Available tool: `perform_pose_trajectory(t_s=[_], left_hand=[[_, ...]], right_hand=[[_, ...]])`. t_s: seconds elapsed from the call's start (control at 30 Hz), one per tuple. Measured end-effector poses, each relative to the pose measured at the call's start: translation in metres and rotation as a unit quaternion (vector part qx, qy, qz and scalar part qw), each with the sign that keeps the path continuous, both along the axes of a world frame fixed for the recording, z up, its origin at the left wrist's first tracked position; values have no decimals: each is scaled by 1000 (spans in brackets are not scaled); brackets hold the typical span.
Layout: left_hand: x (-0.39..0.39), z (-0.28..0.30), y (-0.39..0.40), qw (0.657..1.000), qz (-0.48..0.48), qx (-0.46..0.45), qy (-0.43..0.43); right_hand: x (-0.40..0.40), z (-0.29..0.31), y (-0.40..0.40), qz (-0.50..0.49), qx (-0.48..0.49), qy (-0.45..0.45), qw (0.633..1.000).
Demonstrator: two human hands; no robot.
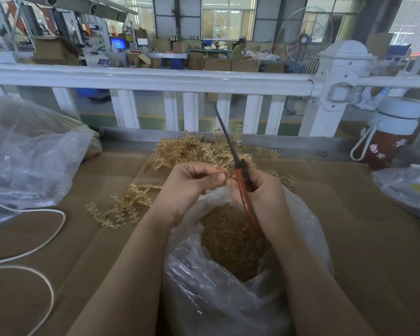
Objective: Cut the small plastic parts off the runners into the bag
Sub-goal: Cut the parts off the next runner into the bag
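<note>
Presently on the cardboard-covered table [349, 214]:

- Left hand [192, 185]: fingers curled, thumb and forefinger pinching a small tan runner [224, 171] at its tip, directly above the bag's mouth.
- Right hand [260, 192]: fingers wrapped round the red handles of the scissors [238, 166]; the dark blades point up and away from the fingertips and appear together, though whether fully closed cannot be told. The handles sit just beside the left thumb.
- Bag [204, 275]: clear plastic, open, beneath both hands, holding a mass of small tan cut parts [228, 238].
- Pile of runners [192, 146]: tan, branched, beyond the fingertips; a second cluster [124, 204] left of the left wrist.
- Large clear bag [34, 154]: far left of the left hand.
- White cord [34, 248]: looped, left of the left forearm.
- Bottle [390, 132]: red body, white lid, well right of the right hand.
- White railing [155, 78]: behind the table.
</note>
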State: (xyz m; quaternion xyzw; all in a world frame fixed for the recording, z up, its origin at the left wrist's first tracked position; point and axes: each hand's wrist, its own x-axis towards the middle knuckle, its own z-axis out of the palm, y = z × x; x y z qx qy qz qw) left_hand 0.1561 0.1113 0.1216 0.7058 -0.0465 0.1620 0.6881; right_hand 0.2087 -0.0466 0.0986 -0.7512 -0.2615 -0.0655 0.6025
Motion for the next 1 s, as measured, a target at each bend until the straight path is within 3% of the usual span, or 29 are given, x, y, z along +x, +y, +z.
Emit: perform_pose_trajectory(t_s=[0.13, 0.4, 0.6, 1.0], left_hand=[[1, 3, 2, 998, 21, -59, 14], [3, 2, 2, 996, 36, -76, 9], [4, -3, 8, 996, 32, -83, -32], [3, -4, 12, 988, -22, -150, -19]], right_hand=[[0, -1, 0, -10, -7, -20, 1000], [-2, -2, 1, -55, -62, -32, 996], [-5, -4, -3, -102, -226, -110, 962], [-1, -6, -5, -129, -251, -158, 946]])
